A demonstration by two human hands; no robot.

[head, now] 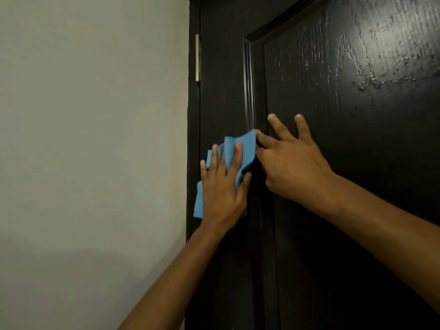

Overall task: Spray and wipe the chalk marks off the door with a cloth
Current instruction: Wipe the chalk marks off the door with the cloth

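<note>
Door: dark, glossy, panelled; fills the right of the view. Wet streaks and droplets shine on the upper panel. No chalk marks can be made out here.

Cloth: blue, crumpled, lying against the door's left stile beside the panel moulding.

Left hand: fingers straight and spread, pressing the cloth flat to the door.

Right hand: spread open on the panel, one fingertip touching the cloth's right edge; it holds nothing.

Risks, as judged: the cloth is held by pressure alone, so easing off could let it slide or drop. Bunched folds may skip patches and smear the wet film. The moulding's grooves could keep residue a flat wipe misses. The right hand lies in the path of a rightward stroke.

Edges and room: hinge and door edge lie just left of the cloth, the wall beyond, so little travel leftward. Open panel stretches up, down and right.
</note>
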